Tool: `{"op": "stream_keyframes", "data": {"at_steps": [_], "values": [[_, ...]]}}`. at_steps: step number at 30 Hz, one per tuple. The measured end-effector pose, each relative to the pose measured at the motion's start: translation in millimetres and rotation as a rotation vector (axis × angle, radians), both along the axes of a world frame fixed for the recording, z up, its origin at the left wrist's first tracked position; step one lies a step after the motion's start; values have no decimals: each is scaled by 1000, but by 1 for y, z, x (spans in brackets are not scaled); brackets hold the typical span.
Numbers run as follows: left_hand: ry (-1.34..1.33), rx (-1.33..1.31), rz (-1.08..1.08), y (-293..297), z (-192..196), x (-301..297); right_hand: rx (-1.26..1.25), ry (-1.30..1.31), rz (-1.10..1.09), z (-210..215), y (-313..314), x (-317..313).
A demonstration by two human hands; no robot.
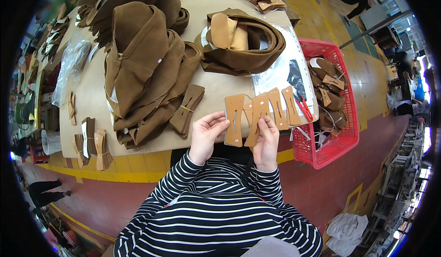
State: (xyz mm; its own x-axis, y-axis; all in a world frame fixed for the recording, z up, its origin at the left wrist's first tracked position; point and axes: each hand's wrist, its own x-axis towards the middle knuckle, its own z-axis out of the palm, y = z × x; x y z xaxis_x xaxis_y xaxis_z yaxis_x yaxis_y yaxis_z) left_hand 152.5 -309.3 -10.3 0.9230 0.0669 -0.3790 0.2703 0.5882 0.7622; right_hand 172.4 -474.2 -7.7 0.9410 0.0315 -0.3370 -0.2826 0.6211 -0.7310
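Near the front edge of the table, my left hand (206, 134) pinches the left edge of a tan leather piece (229, 127), which has wide ends, a narrow waist and a slit down its middle. My right hand (267, 146) grips a second tan leather piece (253, 130) of the same shape, tilted beside the first. Both pieces stand upright between my hands. Behind and right of them lie more waisted tan pieces (277, 107) in a row. Left of my left hand is a banded bundle of dark brown pieces (187, 111).
Large folded brown stacks (138, 59) and a coiled brown bundle (264, 57) cover much of the table. Red-handled cutters (304, 107) lie by white paper (275, 75). A red basket (351, 119) of brown parts stands at the right. Small bundles (103, 150) sit at front left.
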Motion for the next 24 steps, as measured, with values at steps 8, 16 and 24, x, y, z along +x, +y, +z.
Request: {"op": "stream_keyframes", "data": {"at_steps": [8, 16, 24], "values": [[-55, 35, 59, -4, -4, 0, 10, -7, 55, -2, 20, -7], [-139, 287, 65, -8, -24, -1, -665, -383, 125, -12, 20, -7], [-313, 1319, 32, 4, -14, 3, -879, -404, -116, 10, 13, 2]]}}
